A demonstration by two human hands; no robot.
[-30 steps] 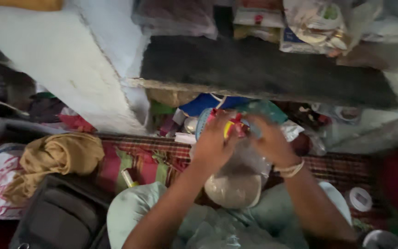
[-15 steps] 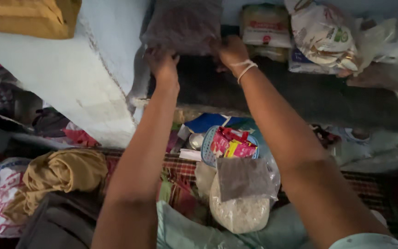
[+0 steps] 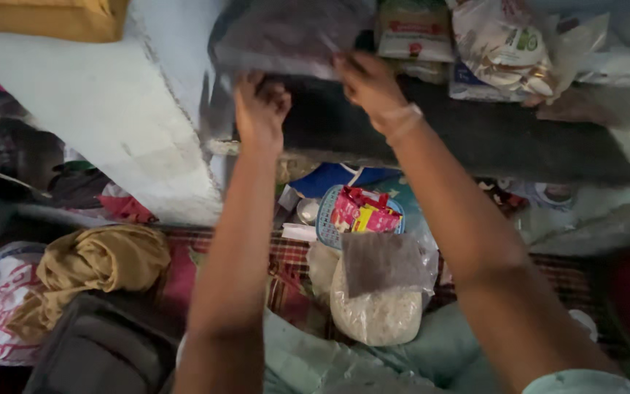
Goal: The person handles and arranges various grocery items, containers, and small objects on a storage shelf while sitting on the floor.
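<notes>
dark grey bag (image 3: 286,33), mustard cloth (image 3: 96,266), red-checked mat (image 3: 286,270), blue basket (image 3: 327,219)

Dark bag (image 3: 286,36) — contents perhaps blurred

Premises are presenting as a cramped home storage corner. A dark shelf (image 3: 475,131) is carrying packaged foodstuffs (image 3: 504,51); below, folded clothing (image 3: 96,263), a checked mat (image 3: 286,270) and a dark bag (image 3: 96,350) are lying beside a whitewashed wall (image 3: 111,124).
</notes>
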